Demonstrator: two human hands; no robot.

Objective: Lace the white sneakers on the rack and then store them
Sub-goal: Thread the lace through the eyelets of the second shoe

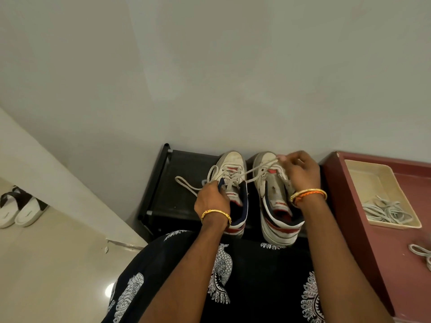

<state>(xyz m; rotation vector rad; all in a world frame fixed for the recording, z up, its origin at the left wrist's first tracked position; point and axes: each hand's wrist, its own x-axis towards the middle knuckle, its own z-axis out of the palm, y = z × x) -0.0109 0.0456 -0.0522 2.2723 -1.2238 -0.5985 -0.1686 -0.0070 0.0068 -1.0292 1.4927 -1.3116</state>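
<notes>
Right hand (296, 169) grip pinches lace (254, 171) above right sneaker (275, 197); left hand (212, 199) grips left sneaker (233, 183) collar.

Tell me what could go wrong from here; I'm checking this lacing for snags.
The lace from the left sneaker is pulled taut across the right sneaker by the right hand; it may drag either shoe along the rack. The loose loop beside the left hand could pull out of its eyelet.

no readable text anywhere, red patches on the tongues of the worn white leather sneakers (254, 194) too blurred to read, faint marks inside the white slide sandals (21, 210) illegible
</notes>
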